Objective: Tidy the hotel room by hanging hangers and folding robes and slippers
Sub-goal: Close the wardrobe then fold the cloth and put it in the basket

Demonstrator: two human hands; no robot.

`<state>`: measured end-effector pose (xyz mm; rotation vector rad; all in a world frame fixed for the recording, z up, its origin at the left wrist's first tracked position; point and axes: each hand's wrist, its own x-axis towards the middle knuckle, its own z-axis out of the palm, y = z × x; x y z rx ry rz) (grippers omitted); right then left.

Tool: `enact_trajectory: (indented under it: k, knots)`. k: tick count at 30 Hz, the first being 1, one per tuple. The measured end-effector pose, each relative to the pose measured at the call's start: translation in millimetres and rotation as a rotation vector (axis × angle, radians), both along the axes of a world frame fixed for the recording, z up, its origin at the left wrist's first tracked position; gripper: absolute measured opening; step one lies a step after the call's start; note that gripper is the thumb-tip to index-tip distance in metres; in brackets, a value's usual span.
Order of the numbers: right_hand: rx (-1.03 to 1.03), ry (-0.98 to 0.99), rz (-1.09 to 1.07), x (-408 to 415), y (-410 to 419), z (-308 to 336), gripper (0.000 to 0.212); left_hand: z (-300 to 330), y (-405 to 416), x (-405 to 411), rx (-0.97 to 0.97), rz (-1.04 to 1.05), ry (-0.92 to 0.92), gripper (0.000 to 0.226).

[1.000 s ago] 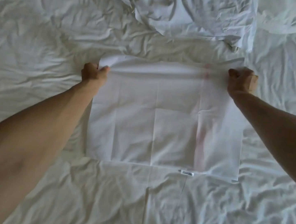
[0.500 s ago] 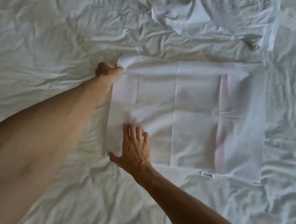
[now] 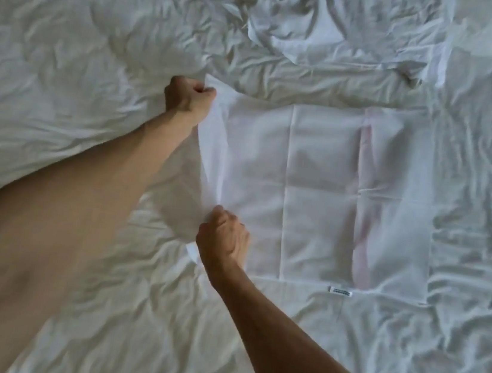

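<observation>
A thin white cloth (image 3: 324,196), folded to a rectangle with crease lines and a faint pink stripe on its right side, lies flat on the bed. A small label (image 3: 340,291) sits at its near edge. My left hand (image 3: 188,100) is shut on the cloth's far left corner. My right hand (image 3: 223,239) is shut on the near left corner. Between the two hands the left edge is lifted off the bed and curls toward the right.
The wrinkled white bed sheet (image 3: 65,75) fills the view. A crumpled white fabric pile (image 3: 338,23) lies at the far side, just beyond the folded cloth.
My right hand left the cloth's far right corner, crossed to the near left corner and closed on it. The left edge has lifted off the bed.
</observation>
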<state>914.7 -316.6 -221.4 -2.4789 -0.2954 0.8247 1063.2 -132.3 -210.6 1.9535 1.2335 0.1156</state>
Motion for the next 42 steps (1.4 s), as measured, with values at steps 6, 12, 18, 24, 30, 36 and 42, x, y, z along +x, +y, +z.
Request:
enact_trajectory:
  k: [6,12,18,24,30,36,42]
  knots:
    - [-0.005,0.079,-0.259,74,-141,32,0.028,62,-97,66,-0.153,-0.119,-0.18,0.019]
    - [-0.025,0.193,-0.348,125,-275,33,0.023,53,-235,137,-0.267,-0.228,-0.153,0.027]
    - [-0.123,0.186,-0.341,148,-332,14,0.029,19,-330,168,-0.355,-0.279,-0.098,0.013]
    - [-0.133,-0.08,-0.387,196,-333,22,0.035,11,-296,158,-0.087,-0.357,-0.037,0.035]
    - [0.019,0.023,-0.375,299,-280,-2,0.063,-11,-190,85,0.022,-0.215,0.211,0.055]
    - [0.116,0.034,-0.407,365,-240,-22,0.067,-35,-170,83,-0.311,-0.185,0.114,0.041]
    - [0.217,-0.146,-0.359,358,-244,-4,0.026,-19,-179,106,-0.313,-0.344,-0.009,0.016]
